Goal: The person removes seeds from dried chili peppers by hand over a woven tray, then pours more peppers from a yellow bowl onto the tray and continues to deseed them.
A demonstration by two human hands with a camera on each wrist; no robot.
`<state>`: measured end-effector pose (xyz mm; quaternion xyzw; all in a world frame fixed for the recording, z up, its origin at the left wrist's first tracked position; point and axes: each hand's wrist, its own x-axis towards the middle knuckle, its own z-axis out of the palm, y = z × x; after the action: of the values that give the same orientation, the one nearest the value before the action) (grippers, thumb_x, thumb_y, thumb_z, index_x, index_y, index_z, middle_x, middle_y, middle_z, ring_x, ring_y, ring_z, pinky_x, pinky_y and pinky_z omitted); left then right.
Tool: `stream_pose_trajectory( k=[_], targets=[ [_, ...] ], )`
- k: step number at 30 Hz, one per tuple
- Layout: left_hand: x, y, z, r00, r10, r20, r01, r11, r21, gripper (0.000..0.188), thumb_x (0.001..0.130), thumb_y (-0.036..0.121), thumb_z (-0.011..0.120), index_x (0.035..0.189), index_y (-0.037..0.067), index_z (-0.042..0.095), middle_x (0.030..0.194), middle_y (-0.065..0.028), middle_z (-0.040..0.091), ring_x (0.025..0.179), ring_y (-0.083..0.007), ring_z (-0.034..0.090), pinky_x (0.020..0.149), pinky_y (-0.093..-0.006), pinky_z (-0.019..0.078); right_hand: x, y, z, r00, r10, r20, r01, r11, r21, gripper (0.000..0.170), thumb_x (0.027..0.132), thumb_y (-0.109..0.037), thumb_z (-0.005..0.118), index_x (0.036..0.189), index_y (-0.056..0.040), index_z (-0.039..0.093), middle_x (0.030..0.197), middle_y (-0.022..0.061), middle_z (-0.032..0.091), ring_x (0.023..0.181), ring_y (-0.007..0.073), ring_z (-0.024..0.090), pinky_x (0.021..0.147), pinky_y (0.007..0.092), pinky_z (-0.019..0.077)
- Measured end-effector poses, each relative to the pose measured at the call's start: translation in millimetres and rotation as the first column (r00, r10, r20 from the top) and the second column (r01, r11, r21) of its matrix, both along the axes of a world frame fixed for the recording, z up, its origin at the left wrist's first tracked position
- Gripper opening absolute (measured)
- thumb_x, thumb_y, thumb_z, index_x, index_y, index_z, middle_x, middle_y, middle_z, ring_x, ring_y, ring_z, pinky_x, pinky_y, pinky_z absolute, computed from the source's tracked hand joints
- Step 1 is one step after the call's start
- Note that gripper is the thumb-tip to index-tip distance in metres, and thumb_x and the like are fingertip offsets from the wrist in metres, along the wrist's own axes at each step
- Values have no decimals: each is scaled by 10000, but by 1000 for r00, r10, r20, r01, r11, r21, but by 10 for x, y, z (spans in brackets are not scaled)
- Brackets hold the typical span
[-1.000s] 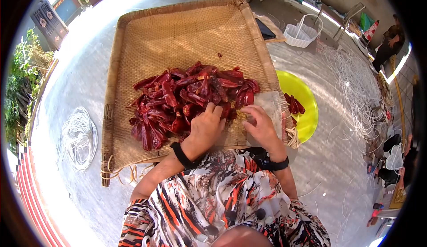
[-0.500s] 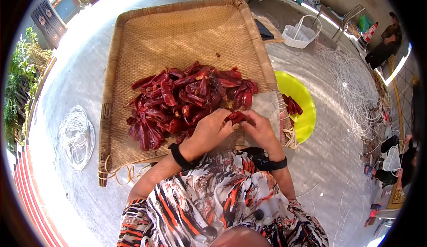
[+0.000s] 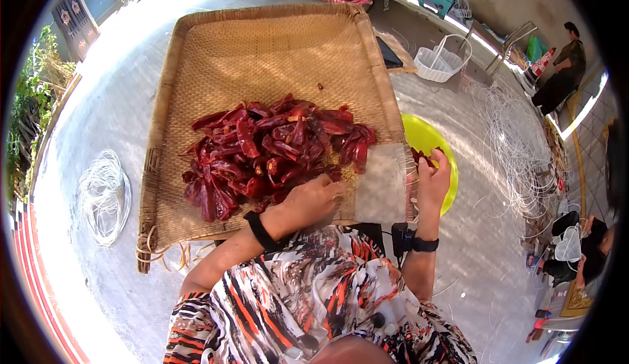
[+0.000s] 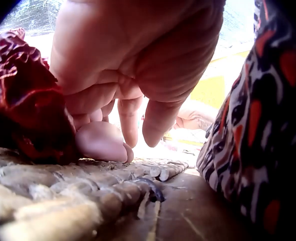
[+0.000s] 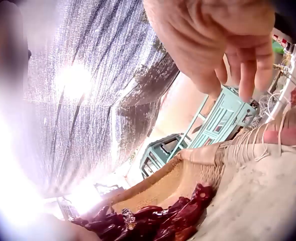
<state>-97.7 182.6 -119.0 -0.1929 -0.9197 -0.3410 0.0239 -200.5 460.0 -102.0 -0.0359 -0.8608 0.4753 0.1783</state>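
Note:
Dark red dried peppers [image 3: 282, 141] lie heaped in the woven tray [image 3: 262, 43]. My left hand [image 3: 304, 203] is at the heap's near right side with fingers loosely bent; in the left wrist view this hand [image 4: 133, 65] has no pepper visible in it, and wrinkled red peppers [image 4: 27, 100] are beside it. Past the tray's right edge, my right hand [image 3: 432, 184] is over the yellow basin [image 3: 452, 167], its fingertips near red peppers [image 3: 419, 156]. The right wrist view shows that hand [image 5: 218, 42] with relaxed fingers and nothing visible between them.
A pale flat sheet [image 3: 381, 184] covers the tray's near right corner. Beyond the right edge are a dark tablet-like object [image 3: 388, 53] and a white basket [image 3: 438, 64]. Coils of white cord [image 3: 105, 197] lie on the floor. People are at the far right.
The hands were together at a pepper; now they are apart. My right hand has moved right, over the basin, while my left stays near the heap with no pepper visible in it.

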Motion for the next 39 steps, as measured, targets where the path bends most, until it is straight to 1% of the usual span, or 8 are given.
stream_pose_trajectory(
  k=[4, 10, 16, 19, 24, 28, 34, 39],
  targets=[
    [-21, -52, -85, 998, -59, -6, 59, 998, 8, 374, 799, 48, 706, 1162, 70, 619, 1136, -139, 570, 1013, -354, 628, 865, -416, 540, 31, -454, 80, 944, 324, 60, -329, 934, 140, 363, 903, -210, 659, 1219, -38, 609, 1198, 162, 594, 983, 273, 648, 851, 398, 520],
    [-41, -83, -142, 995, -95, -25, 96, 995, 24, 343, 778, 26, 698, 1114, 47, 633, 1132, -141, 568, 1026, -351, 616, 888, -395, 529, -461, -892, -34, 929, 358, -92, -281, 846, 453, 386, 881, -233, 684, 1223, -68, 613, 1154, 198, 641, 1037, 395, 622, 887, 477, 502],
    [-40, -92, -129, 995, -96, -1, 96, 994, 48, 324, 772, 23, 692, 1091, 34, 634, 1124, -146, 567, 1019, -350, 617, 882, -398, 531, -649, -902, -252, 930, 365, 46, -334, 782, 526, 460, 833, -215, 706, 1254, -51, 618, 920, 145, 691, 878, 323, 680, 779, 433, 530],
    [-25, -90, -128, 996, -93, 7, 93, 994, 56, 320, 775, 34, 700, 1087, 33, 629, 1125, -147, 564, 1019, -351, 617, 881, -404, 530, -552, -756, -245, 845, 392, 363, -503, 814, 292, 436, 795, -145, 703, 1212, -49, 615, 943, 160, 686, 902, 278, 690, 776, 408, 543],
    [-17, -72, -69, 996, -90, -26, 91, 995, 42, 329, 851, 172, 728, 1125, 35, 610, 1132, -165, 588, 1010, -373, 627, 858, -434, 531, -240, -536, -163, 862, 425, 276, -359, 897, -259, 349, 857, -83, 671, 1184, 3, 585, 869, 87, 666, 797, 151, 675, 674, 305, 564],
    [-20, 22, 73, 983, 97, 153, -124, 976, 179, 376, 915, 303, 680, 1160, 29, 598, 1112, -197, 642, 1006, -402, 645, 840, -469, 528, -1, -530, 14, 785, 592, 181, -383, 695, -609, 315, 918, -82, 649, 1206, 11, 560, 939, 64, 655, 804, 133, 654, 698, 277, 577],
    [-89, 21, 54, 996, 40, 85, -57, 978, 202, 415, 926, 308, 630, 1244, 45, 579, 1098, -198, 668, 1021, -404, 649, 865, -491, 520, 280, -707, -41, 534, 818, 213, -505, 511, -695, 310, 936, -114, 670, 1216, -31, 566, 997, 24, 645, 864, 101, 630, 737, 264, 567],
    [-74, 4, 2, 1000, 18, 11, -20, 974, 227, 365, 927, 211, 656, 1245, 50, 578, 1136, -177, 639, 1040, -371, 646, 863, -428, 535, 249, -560, -24, 653, 723, 223, -576, 666, -474, 294, 885, -93, 696, 1155, -21, 605, 924, 8, 632, 802, 86, 591, 720, 243, 494]
  ],
)
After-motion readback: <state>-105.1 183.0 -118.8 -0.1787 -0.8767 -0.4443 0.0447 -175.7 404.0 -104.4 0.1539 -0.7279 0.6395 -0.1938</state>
